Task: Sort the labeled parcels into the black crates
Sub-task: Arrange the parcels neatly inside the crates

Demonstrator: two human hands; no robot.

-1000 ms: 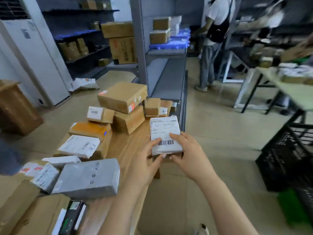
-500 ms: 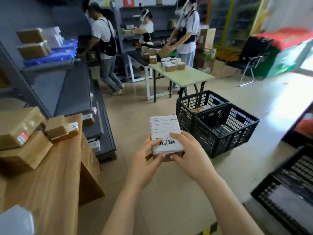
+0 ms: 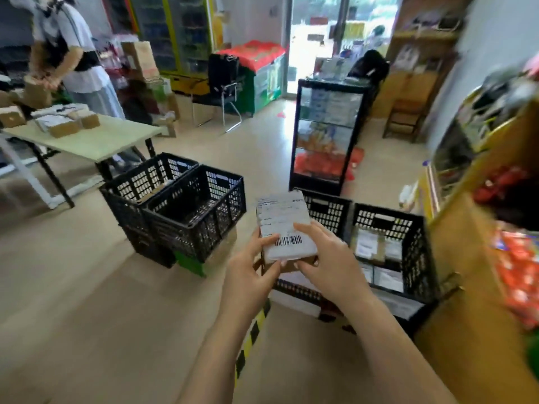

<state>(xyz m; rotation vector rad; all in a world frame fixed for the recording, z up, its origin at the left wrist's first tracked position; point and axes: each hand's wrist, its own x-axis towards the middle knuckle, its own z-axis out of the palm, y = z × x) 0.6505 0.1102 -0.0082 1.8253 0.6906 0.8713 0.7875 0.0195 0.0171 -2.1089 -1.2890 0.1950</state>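
I hold the labeled parcel [image 3: 284, 225] from both sides — left hand [image 3: 250, 275] gripping its left edge, right hand [image 3: 326, 258] curled over the right — black crates [image 3: 192, 227] on the floor beyond

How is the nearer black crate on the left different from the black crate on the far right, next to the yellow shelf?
The left crate shows no parcels inside; the right crate holds several labelled parcels. The left crate sits raised on a green block; the right crate's base is hidden. The left crate is turned corner-on to the camera; the right crate faces it nearly square. Both are black, perforated and open-topped.
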